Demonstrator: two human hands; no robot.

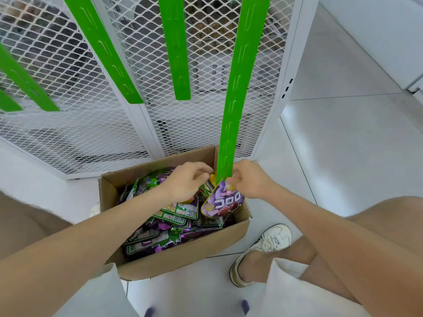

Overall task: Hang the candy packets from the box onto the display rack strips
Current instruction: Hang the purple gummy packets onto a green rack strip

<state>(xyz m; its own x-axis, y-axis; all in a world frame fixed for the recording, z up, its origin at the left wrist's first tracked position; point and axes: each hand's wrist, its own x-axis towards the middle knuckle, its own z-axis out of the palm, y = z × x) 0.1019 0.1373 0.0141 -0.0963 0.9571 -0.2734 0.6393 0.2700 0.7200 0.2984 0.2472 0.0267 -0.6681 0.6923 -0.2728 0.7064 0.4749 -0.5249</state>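
1. Right now we are on the hanging step: one purple packet (225, 202) is held at the lower end of the long green strip (233, 99), over the right far corner of the box (183, 259).
2. Right hand (248, 179) pinches the packet's top right corner, just right of the strip's end.
3. Left hand (185, 181) has its fingers curled in at the strip's left edge, by the packet's yellow top. We cannot tell whether they pinch the strip, the packet, or neither.
4. We cannot see whether the packet's hole is on a tab yet; the strip end covers that spot.
5. The strip shows no other packet above the hands, and the other strips (176, 53) to the left on the mesh rack (68, 110) are bare too, so we judge the task to be at an early stage.
6. Plenty of packets in the box (164, 225) are left, piled flat near the left forearm.
7. Next move, as we judge it: steady the strip end with one hand, slide the packet's hole over the lowest tab, let go and check that it hangs, then reach down into the box for another.
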